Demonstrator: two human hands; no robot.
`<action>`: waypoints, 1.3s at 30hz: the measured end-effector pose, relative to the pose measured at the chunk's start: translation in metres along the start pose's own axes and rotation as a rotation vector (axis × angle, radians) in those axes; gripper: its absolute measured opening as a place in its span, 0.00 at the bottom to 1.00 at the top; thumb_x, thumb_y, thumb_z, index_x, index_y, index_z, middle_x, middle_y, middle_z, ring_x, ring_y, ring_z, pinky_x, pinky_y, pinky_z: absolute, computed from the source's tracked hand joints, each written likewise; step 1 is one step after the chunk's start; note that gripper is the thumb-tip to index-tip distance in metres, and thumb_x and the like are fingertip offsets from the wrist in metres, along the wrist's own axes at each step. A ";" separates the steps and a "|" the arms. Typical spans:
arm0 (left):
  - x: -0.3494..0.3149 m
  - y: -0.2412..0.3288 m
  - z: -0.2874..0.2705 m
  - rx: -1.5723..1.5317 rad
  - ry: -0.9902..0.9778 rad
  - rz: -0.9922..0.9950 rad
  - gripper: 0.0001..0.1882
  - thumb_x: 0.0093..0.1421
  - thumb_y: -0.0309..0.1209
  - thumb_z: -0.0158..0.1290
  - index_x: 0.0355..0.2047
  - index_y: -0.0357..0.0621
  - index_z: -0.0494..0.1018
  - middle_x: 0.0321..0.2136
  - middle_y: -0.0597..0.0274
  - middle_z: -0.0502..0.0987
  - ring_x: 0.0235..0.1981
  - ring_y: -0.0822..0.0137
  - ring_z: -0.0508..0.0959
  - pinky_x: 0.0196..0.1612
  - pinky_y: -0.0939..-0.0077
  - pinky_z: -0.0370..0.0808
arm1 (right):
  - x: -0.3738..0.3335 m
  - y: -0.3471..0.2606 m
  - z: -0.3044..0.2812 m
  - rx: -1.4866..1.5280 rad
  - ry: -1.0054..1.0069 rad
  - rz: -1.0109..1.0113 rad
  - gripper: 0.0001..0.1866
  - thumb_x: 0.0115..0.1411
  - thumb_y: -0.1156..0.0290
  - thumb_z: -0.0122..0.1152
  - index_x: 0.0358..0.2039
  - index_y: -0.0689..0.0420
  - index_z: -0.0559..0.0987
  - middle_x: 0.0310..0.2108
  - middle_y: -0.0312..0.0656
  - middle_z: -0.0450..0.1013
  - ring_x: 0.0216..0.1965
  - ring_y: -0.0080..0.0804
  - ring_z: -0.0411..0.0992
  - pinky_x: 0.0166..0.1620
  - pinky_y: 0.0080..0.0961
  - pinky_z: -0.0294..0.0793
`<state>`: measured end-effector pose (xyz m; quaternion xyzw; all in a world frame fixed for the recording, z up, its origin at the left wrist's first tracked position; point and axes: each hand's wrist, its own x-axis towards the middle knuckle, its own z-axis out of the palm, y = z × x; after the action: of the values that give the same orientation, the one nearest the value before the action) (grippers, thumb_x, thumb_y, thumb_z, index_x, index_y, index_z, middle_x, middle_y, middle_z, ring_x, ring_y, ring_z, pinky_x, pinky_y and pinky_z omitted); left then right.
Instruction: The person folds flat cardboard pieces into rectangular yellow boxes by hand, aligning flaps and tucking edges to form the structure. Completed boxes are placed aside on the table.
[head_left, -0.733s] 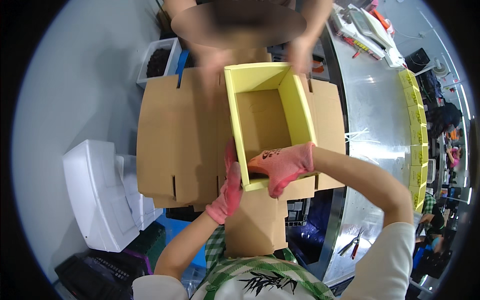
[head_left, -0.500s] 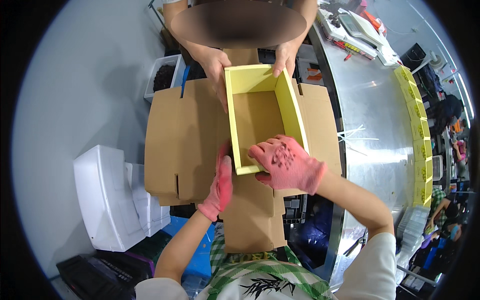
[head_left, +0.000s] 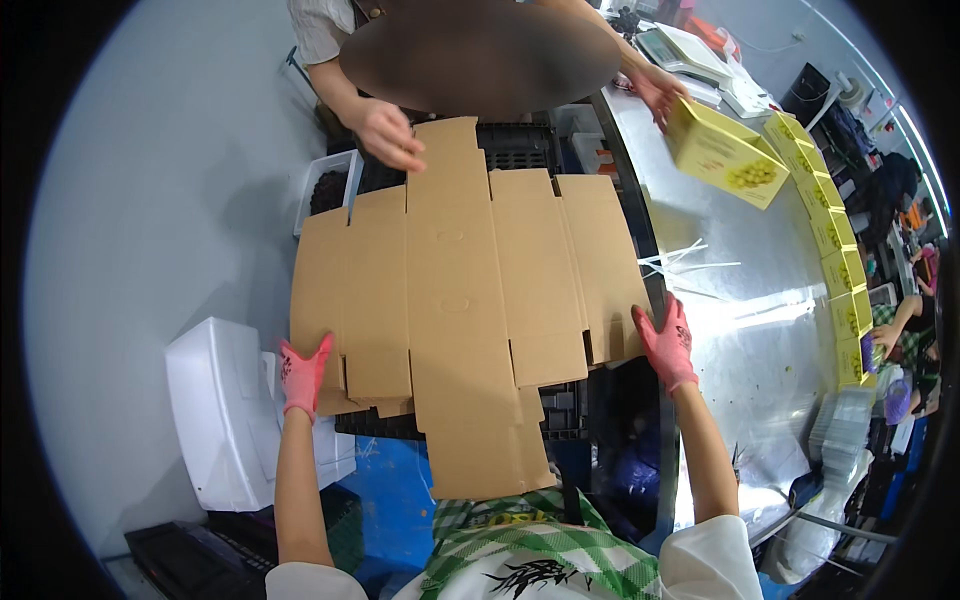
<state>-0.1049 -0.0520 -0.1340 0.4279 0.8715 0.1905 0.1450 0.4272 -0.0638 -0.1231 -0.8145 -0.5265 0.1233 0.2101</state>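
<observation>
A flat, die-cut brown cardboard sheet [head_left: 455,345], printed side down, lies on top of other sheets before me. At its left edge, near the lower corner, is my left hand [head_left: 305,373] in a pink glove, thumb and fingers spread apart. My right hand [head_left: 668,345], gloved likewise, is at the right edge with its fingers apart and the thumb by the cardboard. Across from me a co-worker's hand [head_left: 660,95] holds a yellow box [head_left: 735,160] over the metal table. The co-worker's other hand [head_left: 388,135] is above the sheet's far flap.
The steel table [head_left: 735,350] on the right carries white strips [head_left: 690,262], a row of yellow boxes [head_left: 835,235] and a white scale [head_left: 690,52]. White foam boxes [head_left: 225,420] stand at left. Black crates [head_left: 565,415] lie under the cardboard.
The yellow box has left the cardboard and gone to the far right in the co-worker's hand. My hands have let it go and moved apart to the sheet's two side edges.
</observation>
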 end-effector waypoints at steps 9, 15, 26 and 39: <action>0.009 -0.001 -0.031 -0.141 -0.212 -0.047 0.37 0.48 0.53 0.62 0.48 0.35 0.69 0.43 0.52 0.77 0.46 0.55 0.76 0.49 0.64 0.71 | 0.002 -0.031 -0.009 0.090 -0.196 0.126 0.33 0.56 0.52 0.61 0.53 0.64 0.66 0.55 0.53 0.64 0.56 0.47 0.65 0.58 0.37 0.65; 0.006 -0.010 -0.043 0.068 -0.101 0.013 0.36 0.45 0.50 0.64 0.46 0.35 0.69 0.47 0.51 0.71 0.51 0.54 0.70 0.52 0.63 0.68 | -0.005 -0.069 -0.044 -0.133 -0.139 0.102 0.32 0.49 0.55 0.69 0.46 0.62 0.67 0.46 0.51 0.72 0.46 0.48 0.73 0.51 0.36 0.70; -0.046 0.090 -0.098 -0.060 -0.211 0.344 0.25 0.50 0.39 0.63 0.43 0.40 0.68 0.40 0.47 0.73 0.43 0.52 0.74 0.44 0.61 0.71 | -0.040 -0.133 -0.038 -0.039 -0.213 -0.357 0.17 0.54 0.65 0.61 0.41 0.57 0.68 0.32 0.48 0.73 0.33 0.48 0.75 0.35 0.41 0.74; -0.069 0.056 0.017 -0.023 -0.094 0.030 0.47 0.42 0.54 0.66 0.51 0.30 0.63 0.51 0.46 0.68 0.55 0.53 0.66 0.56 0.62 0.65 | -0.040 -0.093 -0.006 0.355 -0.435 0.101 0.29 0.58 0.60 0.61 0.54 0.64 0.67 0.41 0.50 0.73 0.44 0.36 0.72 0.48 0.28 0.71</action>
<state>-0.0185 -0.0723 -0.1172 0.4477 0.8550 0.1824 0.1880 0.3384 -0.0678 -0.0751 -0.7447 -0.4880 0.3956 0.2253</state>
